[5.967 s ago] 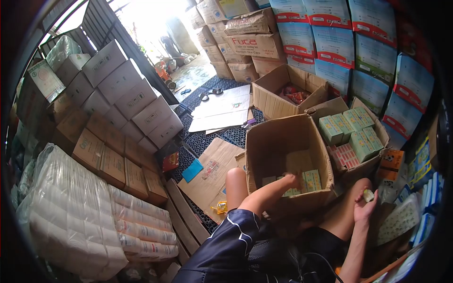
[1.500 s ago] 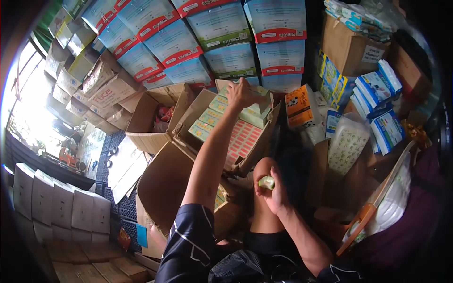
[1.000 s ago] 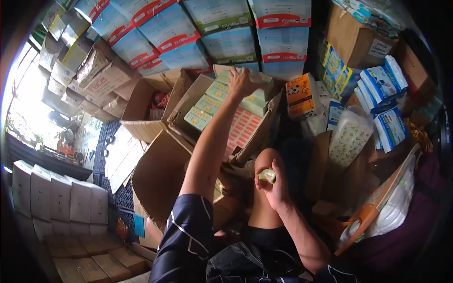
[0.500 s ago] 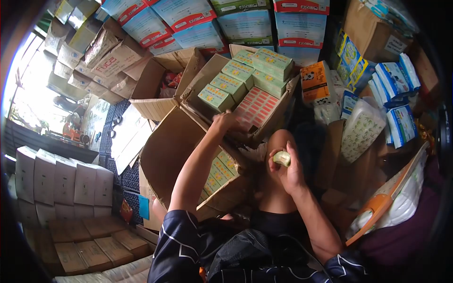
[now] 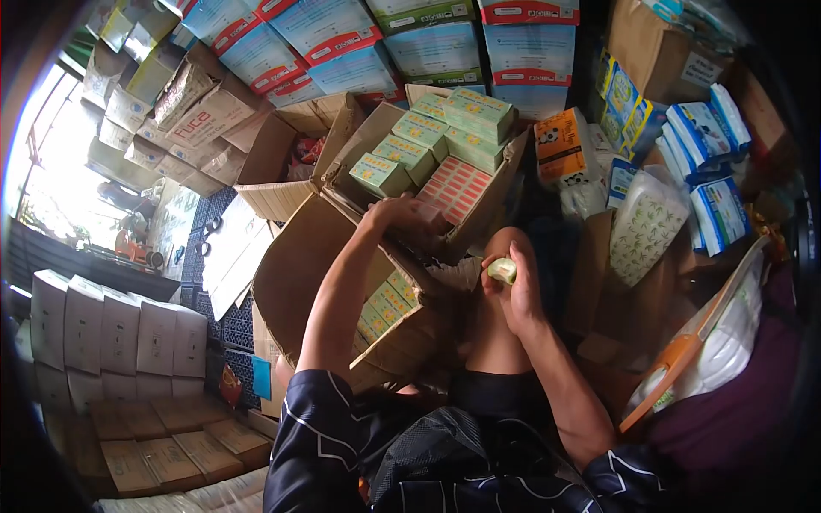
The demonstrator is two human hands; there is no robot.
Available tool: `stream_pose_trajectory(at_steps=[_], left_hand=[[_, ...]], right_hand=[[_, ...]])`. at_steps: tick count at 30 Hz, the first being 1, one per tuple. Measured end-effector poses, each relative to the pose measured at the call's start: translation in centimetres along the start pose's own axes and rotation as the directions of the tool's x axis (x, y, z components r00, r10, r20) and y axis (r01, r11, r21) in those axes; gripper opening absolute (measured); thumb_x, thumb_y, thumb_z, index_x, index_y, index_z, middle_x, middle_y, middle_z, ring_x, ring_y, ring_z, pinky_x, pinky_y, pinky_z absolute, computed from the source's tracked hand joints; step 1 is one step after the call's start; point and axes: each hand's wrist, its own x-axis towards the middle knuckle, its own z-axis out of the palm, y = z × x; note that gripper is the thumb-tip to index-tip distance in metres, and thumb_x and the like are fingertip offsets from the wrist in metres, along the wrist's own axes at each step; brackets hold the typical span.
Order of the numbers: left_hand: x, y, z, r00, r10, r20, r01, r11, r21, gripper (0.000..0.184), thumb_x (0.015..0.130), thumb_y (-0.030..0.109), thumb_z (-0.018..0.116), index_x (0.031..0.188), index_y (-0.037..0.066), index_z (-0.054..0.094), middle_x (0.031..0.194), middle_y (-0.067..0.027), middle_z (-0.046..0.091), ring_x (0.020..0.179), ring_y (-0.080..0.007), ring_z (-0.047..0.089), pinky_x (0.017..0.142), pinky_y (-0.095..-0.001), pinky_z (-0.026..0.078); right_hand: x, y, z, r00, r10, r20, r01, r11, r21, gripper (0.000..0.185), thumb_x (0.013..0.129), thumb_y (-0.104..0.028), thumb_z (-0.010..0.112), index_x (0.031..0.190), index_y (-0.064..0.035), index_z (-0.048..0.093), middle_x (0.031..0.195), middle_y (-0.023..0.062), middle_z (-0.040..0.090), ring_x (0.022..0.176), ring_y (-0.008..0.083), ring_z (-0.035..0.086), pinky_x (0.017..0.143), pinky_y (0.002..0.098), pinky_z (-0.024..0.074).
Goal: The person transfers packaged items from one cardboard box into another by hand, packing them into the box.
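Note:
My left hand [image 5: 395,212] is at the near left edge of an open carton [image 5: 346,190], fingers curled down around something blurred and pinkish that I cannot make out. In that carton lie pale green boxes [image 5: 405,156] and a block of red-and-white packs [image 5: 455,190]. My right hand [image 5: 518,291], over my knee, holds a bitten pale green piece of food [image 5: 502,270] between thumb and fingers. Nearer to me, a deeper carton [image 5: 295,248] holds more small green-yellow boxes [image 5: 389,305] at its bottom.
Another open carton [image 5: 282,154] with red packets stands to the left. Behind are stacked blue-and-red boxes [image 5: 338,34]. White cartons [image 5: 107,329] and brown cartons [image 5: 171,457] fill the left. An orange pack [image 5: 562,147], blue-white packs [image 5: 718,214] and an orange-rimmed object [image 5: 676,363] are at the right.
My left hand has come from the green boxes at the carton's back down to its near edge. My right hand keeps the food piece. The view has turned right since the oldest frame.

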Motion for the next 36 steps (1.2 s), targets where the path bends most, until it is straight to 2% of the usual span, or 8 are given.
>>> stream_pose_trajectory(at_steps=[4, 8, 11, 16, 21, 25, 27, 36], left_hand=[[0.9, -0.5, -3.7, 0.924, 0.166, 0.344, -0.03, 0.929, -0.369, 0.089, 0.062, 0.047, 0.077, 0.13, 0.0, 0.045, 0.116, -0.0118, 0.063, 0.107, -0.0182, 0.057, 0.09, -0.0327, 0.046], [-5.9, 4.0, -9.8, 0.855, 0.334, 0.396, -0.158, 0.897, -0.414, 0.086, 0.064, 0.044, 0.076, 0.13, -0.001, 0.046, 0.12, -0.015, 0.059, 0.107, -0.022, 0.055, 0.092, -0.0343, 0.043], [-7.0, 2.9, -10.4, 0.963, 0.216, -0.161, -0.236, 0.965, -0.114, 0.102, 0.058, 0.052, 0.077, 0.139, 0.003, 0.04, 0.128, -0.022, 0.053, 0.118, -0.0334, 0.052, 0.1, -0.0382, 0.041], [-14.1, 4.0, -14.3, 0.898, 0.255, -0.358, -0.298, 0.952, -0.069, 0.104, 0.062, 0.049, 0.079, 0.147, 0.016, 0.028, 0.133, -0.0212, 0.049, 0.124, -0.0308, 0.048, 0.102, -0.0406, 0.039], [-19.5, 0.2, -14.1, 0.921, 0.28, -0.27, -0.383, 0.774, -0.504, 0.078, 0.078, 0.017, 0.073, 0.144, 0.012, 0.032, 0.121, -0.0112, 0.057, 0.111, -0.0194, 0.053, 0.092, -0.0339, 0.044], [-23.2, -2.6, -13.4, 0.925, 0.36, -0.124, -0.378, 0.825, -0.42, 0.078, 0.075, 0.025, 0.079, 0.141, 0.012, 0.037, 0.122, -0.011, 0.058, 0.107, -0.0195, 0.057, 0.092, -0.0331, 0.045], [-25.5, -3.3, -12.6, 0.986, 0.116, 0.121, -0.07, 0.942, -0.328, 0.084, 0.072, 0.03, 0.082, 0.14, 0.009, 0.037, 0.124, -0.0152, 0.058, 0.112, -0.0221, 0.056, 0.094, -0.0335, 0.045], [-17.6, -7.9, 2.2, 0.906, -0.315, -0.283, 0.29, 0.948, -0.127, 0.123, 0.044, 0.045, 0.088, 0.141, 0.005, 0.026, 0.125, -0.0332, 0.042, 0.118, -0.0503, 0.042, 0.095, -0.0537, 0.044]], right_hand=[[0.6, 0.1, -0.6, 1.0, -0.01, -0.022, 0.01, 1.0, 0.022, 0.053, 0.095, -0.05, 0.04, 0.085, -0.0035, 0.062, 0.065, 0.0059, 0.06, 0.055, 0.0137, 0.056, 0.052, 0.0248, 0.044], [0.3, 0.2, -0.3, 1.0, -0.016, -0.025, 0.016, 1.0, 0.015, 0.051, 0.095, -0.049, 0.042, 0.085, -0.0032, 0.062, 0.066, 0.0058, 0.061, 0.055, 0.0139, 0.056, 0.052, 0.0242, 0.0444], [0.2, 0.2, -0.3, 1.0, -0.021, -0.003, 0.021, 1.0, 0.023, 0.05, 0.095, -0.048, 0.042, 0.085, -0.0034, 0.062, 0.066, 0.0058, 0.06, 0.055, 0.014, 0.056, 0.052, 0.0235, 0.0448], [0.2, -0.1, -0.2, 0.999, -0.022, -0.03, 0.023, 0.999, 0.041, 0.05, 0.096, -0.046, 0.041, 0.081, -0.0036, 0.061, 0.061, 0.0074, 0.059, 0.052, 0.0139, 0.056, 0.05, 0.0243, 0.0442], [0.2, 0.0, -0.8, 1.0, 0.002, 0.025, -0.004, 0.997, 0.078, 0.042, 0.095, -0.046, 0.046, 0.087, -0.0074, 0.062, 0.069, 0.0056, 0.061, 0.058, 0.0157, 0.057, 0.053, 0.0269, 0.0444], [0.0, -0.3, -0.2, 1.0, 0.001, 0.015, -0.002, 0.993, 0.12, 0.038, 0.095, -0.045, 0.047, 0.097, -0.0084, 0.058, 0.079, 0.004, 0.063, 0.059, 0.0164, 0.058, 0.053, 0.0287, 0.0462], [-0.3, -0.3, 0.1, 1.0, 0.0, 0.013, -0.001, 0.996, 0.085, 0.039, 0.095, -0.045, 0.047, 0.095, -0.0077, 0.059, 0.077, 0.0041, 0.062, 0.059, 0.0161, 0.058, 0.053, 0.0285, 0.0459], [0.0, 0.5, 0.4, 0.998, -0.026, 0.064, 0.025, 0.999, 0.02, 0.043, 0.096, -0.044, 0.045, 0.088, -0.0048, 0.062, 0.071, 0.0046, 0.06, 0.059, 0.0154, 0.055, 0.055, 0.0279, 0.0439]])
